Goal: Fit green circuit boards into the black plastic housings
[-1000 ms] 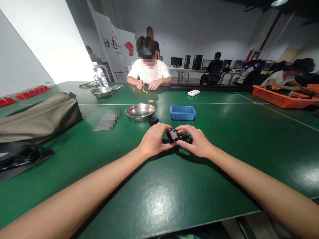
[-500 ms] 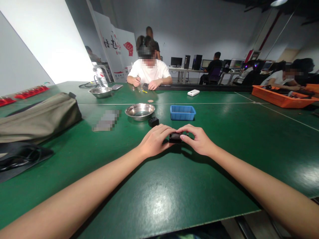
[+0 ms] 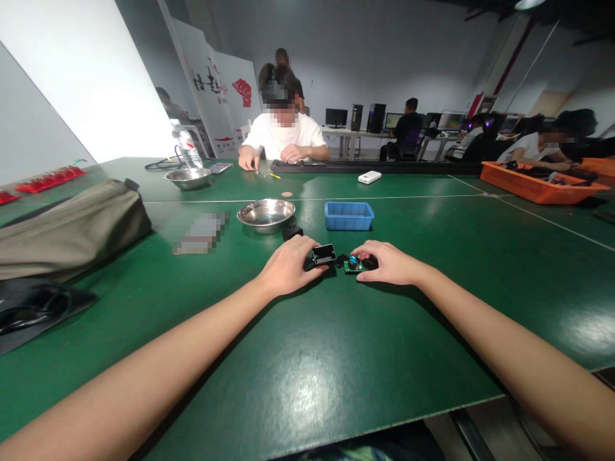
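Observation:
My left hand (image 3: 291,267) is closed round a small black housing (image 3: 324,254), whose hollow side faces me. To its right, my right hand (image 3: 387,264) holds a small green circuit board (image 3: 353,265) with a blue part on it, between thumb and fingers. A small dark piece (image 3: 341,260) lies between the housing and the board. Another black block (image 3: 292,232) sits just beyond my left hand, beside a steel bowl (image 3: 266,216). Behind my hands stands a blue plastic tray (image 3: 349,216).
On the green table (image 3: 298,358) are a bag (image 3: 81,224) at left, a second steel bowl (image 3: 187,178), a bottle (image 3: 187,147), a white box-shaped item (image 3: 369,177) and an orange basket (image 3: 538,186). A person (image 3: 286,137) in white works across the table.
The black housing and the green board are now apart; before, my hands met around one black object. My left hand has shifted slightly left. The view has moved a little.

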The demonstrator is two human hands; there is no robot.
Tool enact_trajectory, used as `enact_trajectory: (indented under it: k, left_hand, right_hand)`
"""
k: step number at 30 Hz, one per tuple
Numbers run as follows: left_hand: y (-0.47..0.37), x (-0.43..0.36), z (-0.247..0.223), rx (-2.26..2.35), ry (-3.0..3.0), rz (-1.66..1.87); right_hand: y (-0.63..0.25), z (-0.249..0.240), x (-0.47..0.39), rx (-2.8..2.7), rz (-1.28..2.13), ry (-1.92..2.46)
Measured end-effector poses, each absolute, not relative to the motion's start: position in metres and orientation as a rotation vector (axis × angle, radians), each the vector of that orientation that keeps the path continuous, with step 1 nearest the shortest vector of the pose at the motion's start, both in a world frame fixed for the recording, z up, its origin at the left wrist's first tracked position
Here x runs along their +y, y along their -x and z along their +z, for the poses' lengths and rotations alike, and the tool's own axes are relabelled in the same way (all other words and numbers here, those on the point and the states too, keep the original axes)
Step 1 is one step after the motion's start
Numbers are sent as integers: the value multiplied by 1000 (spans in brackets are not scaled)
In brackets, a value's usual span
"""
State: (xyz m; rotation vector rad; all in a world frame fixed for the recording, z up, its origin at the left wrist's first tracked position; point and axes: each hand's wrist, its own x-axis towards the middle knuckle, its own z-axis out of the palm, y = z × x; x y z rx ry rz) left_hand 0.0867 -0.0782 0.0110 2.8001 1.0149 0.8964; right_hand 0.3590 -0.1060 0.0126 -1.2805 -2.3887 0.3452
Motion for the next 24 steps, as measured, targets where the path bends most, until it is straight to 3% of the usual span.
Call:
enact_trajectory:
  k: [7, 16, 20, 24]
  left_hand:
    - [-88, -74, 4, 1104, -2752, 772]
    - [-86, -70, -1, 1169, -2690, 721]
    - [-88, -75, 3, 1071, -2771, 856]
    - [-94, -87, 9, 872, -2819, 1036]
  right_hand:
    - [-349, 9, -106, -2300, 376, 1305]
    - [-341, 2, -105, -1700, 911, 1153]
    - [-334, 3, -109, -1662, 902, 1139]
    - [-327, 7, -118, -1835, 671, 1129]
